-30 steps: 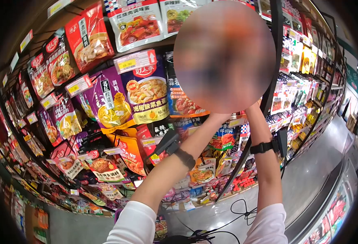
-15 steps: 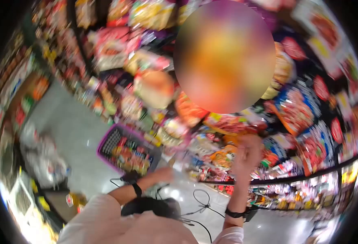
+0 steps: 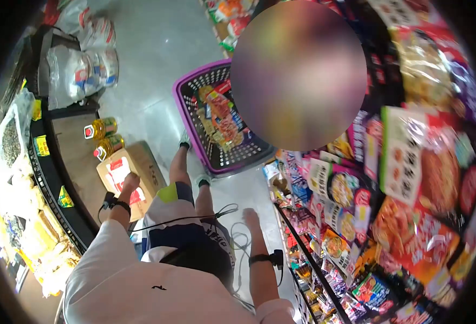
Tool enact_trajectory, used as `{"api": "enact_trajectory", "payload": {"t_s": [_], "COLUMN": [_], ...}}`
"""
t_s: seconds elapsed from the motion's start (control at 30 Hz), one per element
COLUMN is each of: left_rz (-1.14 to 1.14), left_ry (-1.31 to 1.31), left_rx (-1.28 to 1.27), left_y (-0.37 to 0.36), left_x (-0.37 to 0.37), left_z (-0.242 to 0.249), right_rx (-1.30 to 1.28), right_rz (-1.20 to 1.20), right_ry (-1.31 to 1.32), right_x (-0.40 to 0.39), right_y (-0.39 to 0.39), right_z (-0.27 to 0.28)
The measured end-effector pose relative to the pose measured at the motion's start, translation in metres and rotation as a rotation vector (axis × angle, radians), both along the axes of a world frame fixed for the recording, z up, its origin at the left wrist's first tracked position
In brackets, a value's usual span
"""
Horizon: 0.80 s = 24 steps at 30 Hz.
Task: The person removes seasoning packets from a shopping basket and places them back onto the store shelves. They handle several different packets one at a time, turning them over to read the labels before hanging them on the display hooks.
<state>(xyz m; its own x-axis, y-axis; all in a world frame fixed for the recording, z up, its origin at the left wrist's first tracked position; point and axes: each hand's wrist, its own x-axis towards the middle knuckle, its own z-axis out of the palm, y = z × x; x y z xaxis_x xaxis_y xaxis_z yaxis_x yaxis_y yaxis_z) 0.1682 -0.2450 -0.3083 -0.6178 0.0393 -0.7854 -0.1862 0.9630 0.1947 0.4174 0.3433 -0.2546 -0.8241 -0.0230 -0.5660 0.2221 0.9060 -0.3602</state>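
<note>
I look down along my body in a shop aisle. My left hand [image 3: 131, 182] hangs at my side in front of a cardboard box [image 3: 146, 160], with loose fingers and nothing in it. My right hand [image 3: 250, 218] hangs low with its fingers spread and holds nothing. It is close to the front edge of the packet shelves [image 3: 324, 245]. A purple shopping basket [image 3: 185, 113] with several red and yellow packets in it stands on the floor just ahead of my feet. Both wrists carry black bands, and black cables [image 3: 232, 237] dangle from my waist.
Shelves of coloured food packets [image 3: 411, 162] fill the right side. On the left a dark display stand [image 3: 49, 178] holds bagged goods. Yellow oil bottles [image 3: 102, 130] stand by the box, and white sacks [image 3: 84, 65] lie further up. Grey floor runs between them.
Both arms have come down from the shelf to my sides. The view has swung from the packet shelf down to the floor and the basket.
</note>
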Motion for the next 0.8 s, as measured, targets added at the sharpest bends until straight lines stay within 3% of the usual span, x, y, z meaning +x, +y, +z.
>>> {"api": "enact_trajectory", "payload": {"t_s": [0.03,0.07,0.1,0.13,0.2,0.23,0.27,0.3,0.33,0.37,0.43,0.5,0.63,0.73,0.8], "left_rz": [0.308,0.484,0.743,0.572,0.277,0.4,0.311,0.534,0.247,-0.04,-0.118,-0.314,-0.35,-0.411,-0.476], "left_ry": [0.035,0.103,0.071,0.062,0.174,-0.034,-0.081,-0.233,-0.105,0.024,-0.092,0.067,0.247,0.216,0.259], "left_rx": [0.041,0.147,0.237,0.185,0.479,0.605,0.695,0.996,0.85,0.699,0.53,0.474,0.257,0.183,0.142], "left_y": [0.034,0.037,0.112,0.112,0.202,0.238,0.277,0.31,0.341,0.366,0.406,0.425,0.436,0.43,0.426], "left_x": [-0.012,-0.004,-0.041,-0.037,-0.092,-0.112,-0.141,-0.16,-0.189,-0.223,-0.279,-0.317,-0.383,-0.415,-0.425], "left_z": [0.013,-0.04,0.013,-0.061,-0.053,-0.077,-0.084,-0.102,-0.111,-0.115,-0.123,-0.169,-0.212,-0.263,-0.303], "right_rx": [-0.03,-0.207,-0.408,-0.503,-0.598,-0.581,-0.56,-0.537,-0.701,-0.753,-0.77,-0.687,-0.424,-0.547,-0.384], "right_rz": [-0.123,-0.392,-0.709,-0.805,-0.781,-0.724,-0.667,-0.612,-0.896,-1.009,-1.128,-1.143,-0.923,-1.066,-0.992], "right_ry": [-0.144,-0.348,-0.514,-0.539,-0.481,-0.428,-0.374,-0.32,-0.367,-0.376,-0.34,-0.254,-0.168,-0.146,-0.203], "right_x": [-0.008,-0.031,-0.05,-0.072,-0.118,-0.157,-0.199,-0.243,-0.282,-0.322,-0.363,-0.372,-0.385,-0.335,-0.327], "right_y": [0.0,-0.003,-0.006,-0.009,-0.013,-0.013,-0.014,-0.015,-0.016,-0.015,-0.01,-0.006,-0.03,-0.031,-0.014], "right_z": [-0.018,-0.028,-0.046,-0.058,-0.098,-0.108,-0.115,-0.123,-0.13,-0.135,-0.184,-0.241,-0.296,-0.367,-0.378]}}
